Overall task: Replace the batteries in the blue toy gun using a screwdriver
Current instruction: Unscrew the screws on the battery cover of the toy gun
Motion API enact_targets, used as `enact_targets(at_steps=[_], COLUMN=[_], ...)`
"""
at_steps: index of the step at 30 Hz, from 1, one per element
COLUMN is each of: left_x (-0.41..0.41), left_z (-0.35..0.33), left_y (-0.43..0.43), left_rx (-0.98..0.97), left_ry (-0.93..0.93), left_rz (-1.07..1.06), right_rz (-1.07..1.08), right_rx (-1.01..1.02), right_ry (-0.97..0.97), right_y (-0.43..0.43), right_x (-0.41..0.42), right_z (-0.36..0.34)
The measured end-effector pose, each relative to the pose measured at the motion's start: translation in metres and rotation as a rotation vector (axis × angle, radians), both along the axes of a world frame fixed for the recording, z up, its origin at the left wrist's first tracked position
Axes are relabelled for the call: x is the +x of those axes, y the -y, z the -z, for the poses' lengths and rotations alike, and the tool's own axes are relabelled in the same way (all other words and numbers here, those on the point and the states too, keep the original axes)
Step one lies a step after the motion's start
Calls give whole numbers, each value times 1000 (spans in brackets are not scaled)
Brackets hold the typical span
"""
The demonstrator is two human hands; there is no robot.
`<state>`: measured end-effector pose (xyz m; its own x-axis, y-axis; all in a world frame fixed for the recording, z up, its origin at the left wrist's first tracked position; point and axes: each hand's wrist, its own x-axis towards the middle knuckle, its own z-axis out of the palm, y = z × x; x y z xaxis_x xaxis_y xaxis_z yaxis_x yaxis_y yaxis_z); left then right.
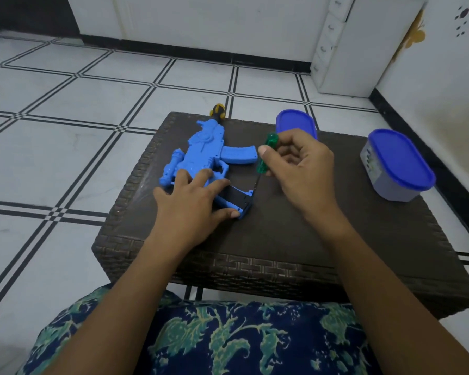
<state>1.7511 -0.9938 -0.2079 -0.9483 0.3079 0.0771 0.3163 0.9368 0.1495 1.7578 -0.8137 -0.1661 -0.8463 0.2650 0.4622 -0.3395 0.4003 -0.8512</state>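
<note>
The blue toy gun (201, 150) lies flat on the dark woven table (282, 234), its yellow-and-black muzzle pointing away over the far edge. My left hand (192, 201) presses down on the stock end with straight fingers, the thumb along the near edge. A dark recess shows in the stock just right of that hand. My right hand (298, 169) pinches a green-handled screwdriver (266, 152), held nearly upright. Its thin shaft runs down to the right edge of the stock.
Two grey tubs with blue lids stand on the table: one (295, 123) at the far edge behind my right hand, the other (398, 166) at the right edge. Tiled floor surrounds the table. A white cabinet (363, 44) stands at the back right.
</note>
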Motion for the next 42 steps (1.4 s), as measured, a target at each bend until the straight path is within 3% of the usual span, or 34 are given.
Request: enact_targets(at_steps=[10, 30, 42], left_x=[-5, -6, -7], left_z=[4, -3, -1], left_y=[1, -1, 0], left_rx=[50, 112, 143], left_ry=[113, 190, 176], left_rz=[108, 106, 113], right_rz=[-2, -83, -46], right_rx=[25, 127, 1], right_ry=[-61, -106, -138], right_y=[4, 3, 6], right_x=[-1, 0, 3], right_z=[0, 2, -5])
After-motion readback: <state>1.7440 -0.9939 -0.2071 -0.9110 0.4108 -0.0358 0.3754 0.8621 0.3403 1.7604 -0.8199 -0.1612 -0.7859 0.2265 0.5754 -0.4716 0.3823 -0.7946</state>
